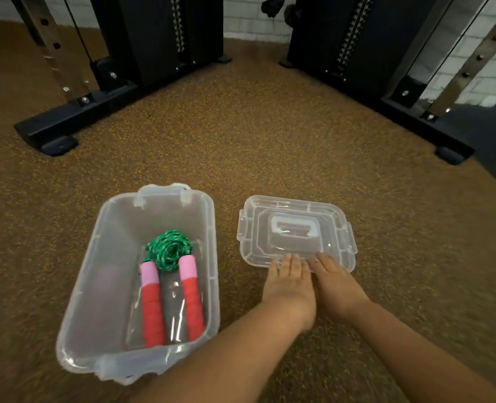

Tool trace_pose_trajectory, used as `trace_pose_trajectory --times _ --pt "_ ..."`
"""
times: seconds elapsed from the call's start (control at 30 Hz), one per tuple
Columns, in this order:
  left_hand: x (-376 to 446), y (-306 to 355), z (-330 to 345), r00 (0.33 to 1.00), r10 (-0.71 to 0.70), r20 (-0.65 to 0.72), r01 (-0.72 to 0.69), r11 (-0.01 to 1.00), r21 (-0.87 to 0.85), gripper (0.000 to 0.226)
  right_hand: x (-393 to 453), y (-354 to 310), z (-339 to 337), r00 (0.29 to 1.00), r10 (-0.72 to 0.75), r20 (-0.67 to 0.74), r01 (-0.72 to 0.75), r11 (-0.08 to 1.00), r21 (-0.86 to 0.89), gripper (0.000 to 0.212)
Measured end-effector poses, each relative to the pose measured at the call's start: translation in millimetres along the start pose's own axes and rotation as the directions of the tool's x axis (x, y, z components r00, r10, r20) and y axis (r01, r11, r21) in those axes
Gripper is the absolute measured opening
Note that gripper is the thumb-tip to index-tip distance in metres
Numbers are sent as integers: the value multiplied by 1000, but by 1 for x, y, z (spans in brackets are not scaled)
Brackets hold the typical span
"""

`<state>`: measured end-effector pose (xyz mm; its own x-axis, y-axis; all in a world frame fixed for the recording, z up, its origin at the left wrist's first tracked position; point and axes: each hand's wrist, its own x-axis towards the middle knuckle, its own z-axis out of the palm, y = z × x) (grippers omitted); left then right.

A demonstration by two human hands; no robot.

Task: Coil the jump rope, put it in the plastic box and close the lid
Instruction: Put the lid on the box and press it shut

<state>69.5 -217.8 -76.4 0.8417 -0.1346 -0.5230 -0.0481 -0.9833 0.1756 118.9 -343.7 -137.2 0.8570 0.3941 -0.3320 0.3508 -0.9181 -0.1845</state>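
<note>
The clear plastic box (104,257) stands open on the floor at the lower left. Inside it lies the jump rope (169,250), its green cord coiled at the far end and its two red and pink handles side by side. To the right of the box the clear lid (296,228) lies flat on the floor, handle side up. My left hand (290,289) and my right hand (335,282) sit side by side at the lid's near edge, fingertips touching its rim. Whether the fingers hook under the edge is hidden.
Speckled brown rubber flooring (255,146) spreads all round. Black gym machine frames stand at the back left (75,112) and back right (415,91), their feet on the floor. A white brick wall (252,16) runs behind them.
</note>
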Motion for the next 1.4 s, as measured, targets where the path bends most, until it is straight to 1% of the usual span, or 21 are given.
trace_pose_trajectory --times 0.07,0.2,0.33,0.4,0.5,0.63,0.8,0.93,1.0,1.03,1.07,1.1,1.13,1.17,1.2,1.23,1.27,1.3,1.33,1.37,1.4 --pt "12 -1 14 998 -67 15 67 998 -11 92 2 5 3 1000 16 11 -16 1000 -1 58" --pt "31 -11 29 986 -152 -65 149 988 -49 92 2 21 12 1000 0 7 0 1000 -19 59" --pt "41 -17 39 981 -165 -100 163 986 -30 94 1 27 11 995 -28 -100 28 1000 1 45" --pt "44 -18 44 983 -149 -111 148 989 -17 94 1 28 11 991 -38 -127 36 999 -16 33" --pt "46 -18 51 978 -107 -182 108 994 -4 90 -3 29 12 985 -57 -161 57 998 -3 16" --pt "45 -16 50 959 -14 -283 19 1000 15 85 -15 31 6 958 -156 -241 163 987 8 15" --pt "34 -15 25 925 81 -370 -61 996 66 76 -30 30 -16 899 -224 -375 224 974 -45 3" --pt "22 -14 4 898 131 -421 -92 990 111 60 -39 28 -26 876 -235 -421 233 971 -56 10" --pt "15 -12 -4 877 150 -457 -111 988 110 51 -42 34 -37 867 -215 -449 231 973 -19 25" --pt "12 -12 -8 863 150 -483 -123 989 87 50 -45 35 -44 851 -194 -488 229 973 13 35" --pt "8 -11 -12 846 139 -514 -133 990 49 50 -49 36 -52 821 -137 -554 217 973 82 44" --pt "4 -12 -16 828 121 -547 -144 990 0 50 -53 35 -61 777 -28 -628 196 960 199 51" --pt "0 -11 -22 809 94 -580 -158 986 -60 48 -57 35 -66 732 118 -671 176 919 354 56" --pt "-3 -10 -28 793 58 -607 -170 977 -129 44 -60 35 -69 704 265 -659 165 842 514 58" --pt "-7 -10 -35 782 8 -624 -178 961 -212 39 -62 34 -70 708 380 -595 150 743 653 59" --pt "-11 -10 -41 781 -53 -622 -176 938 -300 34 -62 33 -69 753 444 -486 115 639 761 59" --pt "-15 -10 -48 794 -114 -597 -161 907 -388 31 -61 31 -66 813 458 -360 53 557 829 60" --pt "-18 -11 -52 820 -161 -549 -144 871 -470 29 -59 28 -61 863 446 -239 -23 505 863 62" --pt "-20 -12 -57 855 -186 -483 -131 825 -550 29 -56 25 -56 893 431 -133 -96 470 878 64" --pt "-22 -14 -62 894 -194 -404 -121 763 -634 29 -52 23 -49 907 418 -59 -140 429 892 64" --pt "-24 -16 -66 929 -187 -320 -114 678 -726 31 -48 21 -42 913 409 -4 -165 377 911 64"
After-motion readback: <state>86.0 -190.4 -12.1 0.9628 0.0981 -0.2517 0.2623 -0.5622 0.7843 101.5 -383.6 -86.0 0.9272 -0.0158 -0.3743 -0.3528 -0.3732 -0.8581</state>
